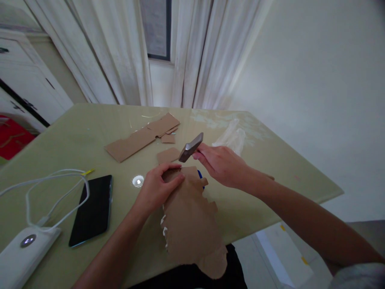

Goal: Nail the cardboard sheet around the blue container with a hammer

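One ragged cardboard piece (192,228) is overhanging the near edge of the surface (291,168); poor support could be causing buckling or sliding. The left hand (159,185) is pinching its far end, thumb on top, grip closed. The right hand (222,165) is wrapping firmly around a hammer (191,147), whose head is hanging near the left; a stray swing could be bruising knuckles. Cardboard is masking most of a blue object (199,174), leaving it unidentifiable.

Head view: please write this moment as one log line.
left hand: on cardboard sheet | right hand: holding hammer | table: phone, cardboard strip
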Demonstrator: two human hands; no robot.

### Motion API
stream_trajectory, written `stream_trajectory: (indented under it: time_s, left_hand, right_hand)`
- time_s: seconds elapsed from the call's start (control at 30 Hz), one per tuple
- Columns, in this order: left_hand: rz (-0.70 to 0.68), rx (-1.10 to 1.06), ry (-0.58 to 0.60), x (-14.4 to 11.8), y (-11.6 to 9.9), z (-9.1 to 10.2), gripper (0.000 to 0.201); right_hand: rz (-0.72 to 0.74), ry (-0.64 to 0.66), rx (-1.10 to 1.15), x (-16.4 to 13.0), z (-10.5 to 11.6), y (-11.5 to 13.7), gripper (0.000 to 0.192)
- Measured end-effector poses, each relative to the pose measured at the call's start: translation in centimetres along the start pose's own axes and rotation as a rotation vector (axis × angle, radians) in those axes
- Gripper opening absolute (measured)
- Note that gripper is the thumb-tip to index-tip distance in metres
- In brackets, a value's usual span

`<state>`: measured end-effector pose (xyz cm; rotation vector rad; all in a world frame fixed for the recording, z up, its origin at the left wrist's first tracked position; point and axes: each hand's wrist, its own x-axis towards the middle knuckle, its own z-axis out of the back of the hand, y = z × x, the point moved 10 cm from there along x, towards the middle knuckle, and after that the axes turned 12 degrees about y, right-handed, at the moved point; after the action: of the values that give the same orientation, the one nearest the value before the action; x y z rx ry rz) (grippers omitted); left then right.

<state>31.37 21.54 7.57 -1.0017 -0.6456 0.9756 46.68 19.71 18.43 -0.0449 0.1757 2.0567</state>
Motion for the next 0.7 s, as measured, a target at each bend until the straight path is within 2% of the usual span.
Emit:
stream_trajectory:
  time_s: [0.2,0.4,0.57,0.7]
  left_hand:
    - [0.101,-0.069,0.008,0.2,0.9,0.2,0.040]
    - [0.159,-0.136,0.026,0.3,1.6,0.0,0.046]
    - [0.156,-0.121,0.008,0.2,1.6,0.1,0.044]
    - [0.154,-0.147,0.018,0.2,1.7,-0.1,0.045]
  right_hand:
    - [-0.005,-0.022,0.003,-0.1,0.1,0.3,0.045]
    - [-0.017,0.094,-0.084,0.4,-2.0,0.4,0.044]
    - [-0.028,0.026,-0.047,0.3,-1.6,0.0,0.047]
    - [-0.020,0.066,-0.077,0.4,-2.3,0.2,0.046]
